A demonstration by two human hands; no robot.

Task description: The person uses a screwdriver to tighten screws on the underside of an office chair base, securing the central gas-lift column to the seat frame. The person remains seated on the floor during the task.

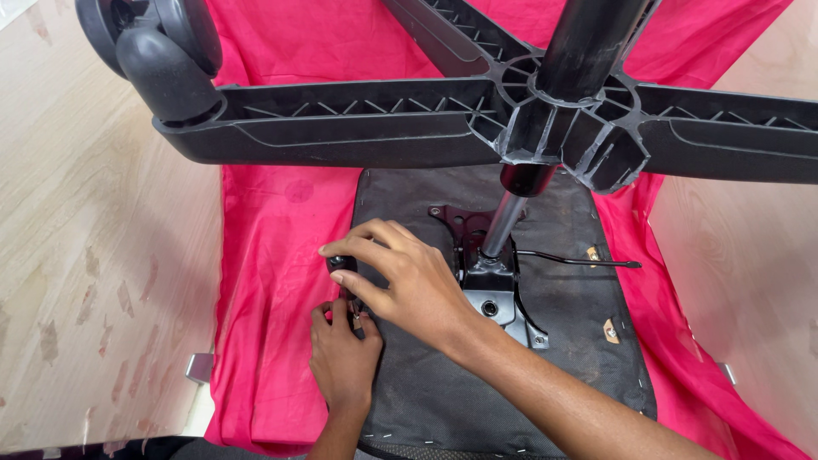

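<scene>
Both hands meet at the left edge of the upturned seat underside (443, 400) on the red cloth (273, 255) — right hand (400, 277) pinching a small black knob (338, 262), left hand (342, 353) closed just below it.

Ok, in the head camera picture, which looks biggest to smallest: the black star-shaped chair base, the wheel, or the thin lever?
1. Black star-shaped chair base, though it is nearest the camera.
2. Wheel, cut off by the frame edge.
3. Thin lever.

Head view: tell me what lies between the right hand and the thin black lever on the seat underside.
The metal tilt mechanism plate with the gas-lift column rising from it lies between the right hand and the lever.
</scene>
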